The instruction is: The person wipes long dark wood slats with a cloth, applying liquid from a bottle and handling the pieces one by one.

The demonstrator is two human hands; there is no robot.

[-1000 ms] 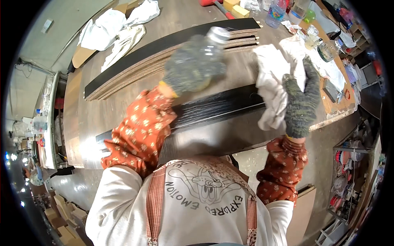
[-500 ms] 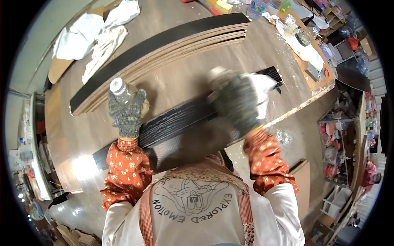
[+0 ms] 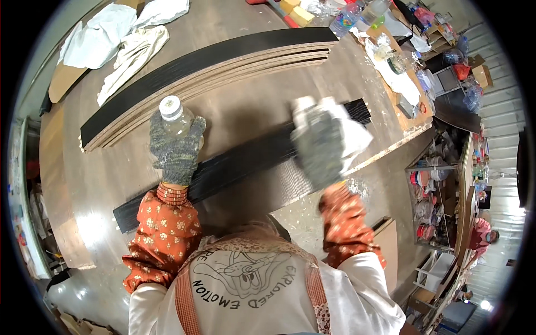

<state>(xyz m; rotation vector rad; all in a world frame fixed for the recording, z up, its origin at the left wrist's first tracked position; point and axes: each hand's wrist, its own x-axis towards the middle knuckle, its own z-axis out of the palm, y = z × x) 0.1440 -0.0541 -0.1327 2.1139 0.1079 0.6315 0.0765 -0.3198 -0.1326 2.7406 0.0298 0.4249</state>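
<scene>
My left hand [image 3: 177, 146], in a grey knitted glove, is closed around a small clear bottle [image 3: 177, 120] with a white cap. The bottle stands tilted in my grip, above the table between the boards. My right hand [image 3: 319, 146], gloved alike and blurred, presses a crumpled white cloth [image 3: 353, 140] against the right part of a long black board [image 3: 245, 155]. That narrow board, with wood grain on its face, lies slantwise across the table in front of me. My right fingertips are smeared by motion.
Beyond the board, a stack of black-faced strips [image 3: 206, 58] with bare brown edges lies on the brown table [image 3: 240, 114]. White cloths [image 3: 131, 61] are at the far left. Bottles [image 3: 349, 17] and clutter fill the far right corner. Shelves [image 3: 427, 195] stand to the right.
The view has shifted, so the table and boards appear farther left. My right hand with the cloth is slightly closer to the board's right end. My left hand still holds the bottle.
</scene>
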